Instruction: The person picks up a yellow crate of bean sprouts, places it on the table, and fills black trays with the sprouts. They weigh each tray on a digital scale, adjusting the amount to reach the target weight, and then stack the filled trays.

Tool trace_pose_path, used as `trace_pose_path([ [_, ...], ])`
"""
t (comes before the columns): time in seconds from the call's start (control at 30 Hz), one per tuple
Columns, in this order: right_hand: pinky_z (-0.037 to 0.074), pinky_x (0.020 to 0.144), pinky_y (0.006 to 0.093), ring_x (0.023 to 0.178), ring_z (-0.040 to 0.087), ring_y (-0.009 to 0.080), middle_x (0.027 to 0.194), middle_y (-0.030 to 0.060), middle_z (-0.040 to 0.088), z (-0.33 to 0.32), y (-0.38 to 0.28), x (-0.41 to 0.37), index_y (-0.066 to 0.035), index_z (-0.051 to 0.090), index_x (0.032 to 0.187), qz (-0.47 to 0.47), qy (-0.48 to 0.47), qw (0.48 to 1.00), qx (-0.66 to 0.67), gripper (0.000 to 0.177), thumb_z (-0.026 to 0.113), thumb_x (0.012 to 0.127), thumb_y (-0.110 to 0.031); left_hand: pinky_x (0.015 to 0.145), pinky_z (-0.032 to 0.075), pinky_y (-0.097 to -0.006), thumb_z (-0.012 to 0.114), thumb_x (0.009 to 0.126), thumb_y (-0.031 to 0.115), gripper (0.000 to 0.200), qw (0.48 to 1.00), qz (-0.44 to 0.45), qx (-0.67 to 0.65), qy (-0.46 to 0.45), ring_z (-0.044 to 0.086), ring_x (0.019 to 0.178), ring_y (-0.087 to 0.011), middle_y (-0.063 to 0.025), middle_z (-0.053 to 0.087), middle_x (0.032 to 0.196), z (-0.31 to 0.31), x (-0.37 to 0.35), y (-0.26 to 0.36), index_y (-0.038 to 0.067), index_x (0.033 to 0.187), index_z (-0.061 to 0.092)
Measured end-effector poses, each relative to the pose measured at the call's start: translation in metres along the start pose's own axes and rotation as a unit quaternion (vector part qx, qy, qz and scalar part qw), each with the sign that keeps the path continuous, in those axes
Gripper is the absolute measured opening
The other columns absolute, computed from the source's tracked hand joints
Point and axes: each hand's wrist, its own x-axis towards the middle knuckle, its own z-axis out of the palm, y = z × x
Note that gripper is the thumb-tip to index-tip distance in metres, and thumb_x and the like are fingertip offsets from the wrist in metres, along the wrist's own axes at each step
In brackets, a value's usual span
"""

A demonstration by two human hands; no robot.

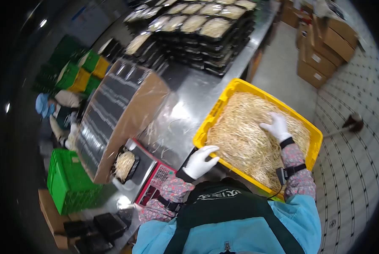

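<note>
Pale bean sprouts [244, 131] fill a yellow crate [257, 86] in front of me. My right hand [277, 126], in a white glove, lies on the sprouts with thumb and fingers apart; its fingertips are partly blurred against them. My left hand [201, 162], also gloved, is at the crate's near left rim, thumb and fingers spread with nothing between them. Left of it is a red scale [153, 182] with a keypad. A small black tray [135, 166] holding a heap of sprouts sits on the scale's platform.
A cardboard box [134, 122] packed with black trays stands beside the scale. Wrapped sprout packs [193, 25] are stacked at the back of the metal table [185, 84]. A green crate [73, 182] and a co-worker [62, 110] are left; cardboard boxes [325, 51] stand right.
</note>
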Motion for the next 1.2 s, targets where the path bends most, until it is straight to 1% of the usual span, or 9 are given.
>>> trace_pose_path([
  [0.17,0.048,0.093,0.0297,0.104,0.062,0.0162,0.117,0.0090,0.064,-0.030,-0.032,0.034,0.002,0.055,0.125,-0.037,0.017,0.943,0.329,0.047,0.074,0.083,-0.006,0.098,0.046,-0.0384,0.066,0.088,0.023,0.037,1.000,0.011,-0.016,0.005,0.059,0.111,-0.0313,-0.0132,0.063,0.120,-0.036,-0.040,0.007,0.003,0.119,0.062],
  [0.33,0.047,0.095,0.0286,0.104,0.061,0.0147,0.117,0.0067,0.064,-0.049,-0.160,0.047,0.002,0.053,0.127,-0.115,-0.068,0.914,0.383,0.049,0.073,0.082,-0.002,0.095,0.048,-0.0371,0.068,0.087,0.018,0.035,0.984,0.025,-0.006,0.175,0.060,0.109,-0.0308,-0.0135,0.063,0.119,-0.087,-0.090,0.008,0.004,0.119,0.063],
  [0.5,0.048,0.092,0.0288,0.104,0.062,0.0154,0.115,0.0095,0.065,-0.010,-0.318,0.039,0.002,0.055,0.125,-0.272,-0.171,0.895,0.309,0.057,0.080,0.075,-0.007,0.098,0.046,-0.0370,0.063,0.089,0.008,0.034,0.894,-0.035,0.064,0.442,0.058,0.116,-0.0307,-0.0174,0.061,0.123,-0.160,-0.163,-0.022,0.000,0.122,0.061],
  [0.67,0.052,0.086,0.0335,0.097,0.065,0.0286,0.104,0.0122,0.066,0.041,-0.477,0.002,-0.005,0.059,0.124,-0.510,-0.154,0.843,0.072,0.060,0.081,0.070,-0.020,0.112,0.032,-0.0347,0.047,0.101,0.014,0.046,0.764,-0.124,-0.110,0.624,0.045,0.131,-0.0258,-0.0175,0.047,0.141,-0.213,-0.248,-0.112,-0.003,0.143,0.039],
  [0.7,0.053,0.083,0.0355,0.095,0.065,0.0309,0.101,0.0120,0.066,0.063,-0.502,-0.005,-0.007,0.060,0.122,-0.548,-0.153,0.821,0.049,0.060,0.081,0.069,-0.025,0.113,0.030,-0.0330,0.041,0.105,0.017,0.046,0.738,-0.128,-0.188,0.635,0.042,0.134,-0.0236,-0.0160,0.045,0.143,-0.217,-0.256,-0.127,-0.002,0.146,0.034],
  [0.9,0.051,0.070,0.0400,0.089,0.063,0.0263,0.087,0.0079,0.061,0.203,-0.601,-0.050,-0.008,0.061,0.106,-0.713,-0.133,0.683,-0.091,0.057,0.082,0.063,-0.040,0.115,0.027,-0.0385,0.044,0.102,0.023,0.055,0.804,-0.177,0.000,0.568,0.036,0.140,-0.0334,-0.0203,0.038,0.150,-0.224,-0.251,-0.154,0.003,0.150,0.028],
  [0.97,0.051,0.070,0.0396,0.092,0.063,0.0256,0.089,0.0085,0.060,0.230,-0.606,-0.068,-0.008,0.060,0.107,-0.720,-0.125,0.677,-0.087,0.060,0.081,0.063,-0.043,0.116,0.026,-0.0391,0.048,0.100,0.025,0.054,0.816,-0.282,0.129,0.487,0.034,0.140,-0.0325,-0.0197,0.043,0.146,-0.224,-0.245,-0.161,0.002,0.147,0.035],
  [1.0,0.051,0.073,0.0401,0.094,0.062,0.0255,0.093,0.0086,0.060,0.234,-0.608,-0.069,-0.007,0.058,0.115,-0.688,-0.180,0.692,-0.121,0.068,0.080,0.064,-0.045,0.114,0.028,-0.0460,0.053,0.095,0.028,0.055,0.816,-0.275,0.231,0.453,0.036,0.138,-0.0364,-0.0183,0.046,0.144,-0.220,-0.244,-0.167,0.004,0.144,0.040],
  [1.2,0.051,0.087,0.0413,0.105,0.061,0.0317,0.117,0.0154,0.061,0.236,-0.581,-0.025,-0.003,0.045,0.138,-0.681,-0.239,0.690,-0.047,0.088,0.081,0.067,-0.041,0.114,0.026,-0.0491,0.052,0.094,0.026,0.053,0.822,-0.287,0.250,0.424,0.034,0.139,-0.0357,-0.0146,0.045,0.145,-0.221,-0.242,-0.163,0.007,0.143,0.043],
])
